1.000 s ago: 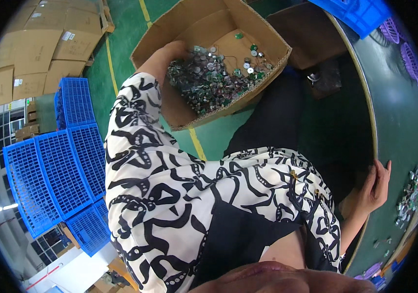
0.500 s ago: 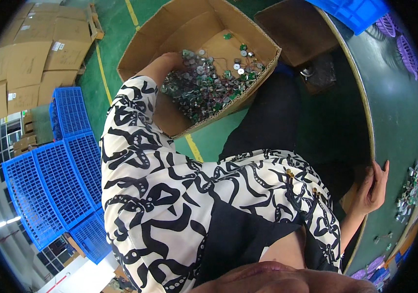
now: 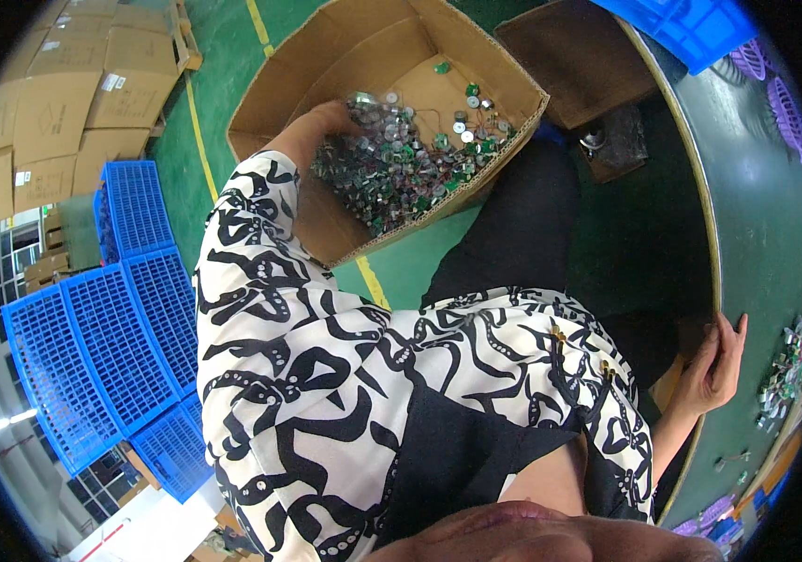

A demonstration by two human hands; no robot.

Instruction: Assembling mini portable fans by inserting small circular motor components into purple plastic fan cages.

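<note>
In the head view, the left hand (image 3: 333,120) reaches into an open cardboard box (image 3: 279,80), its wrist just inside the near left wall. Its fingers are blurred and partly hidden at the edge of a heap of small parts (image 3: 401,159), so I cannot tell whether they grasp any. The heap lies in the box, mostly toward its left and lower sides, with a few loose pieces near the right corner; the parts are silver discs and green bits, some with thin wires.

The right hand (image 3: 714,370) is at the edge of a dark green table (image 3: 747,234), its fingers extended and loose, with nothing seen in its grasp. Farther right, a smaller pile of similar parts (image 3: 785,370) lies on the table. Purple baskets (image 3: 783,112) and a blue bin (image 3: 672,33) are at its far end. Blue crates (image 3: 101,347) stand on the left, below stacked cardboard cartons (image 3: 54,94) in the view
</note>
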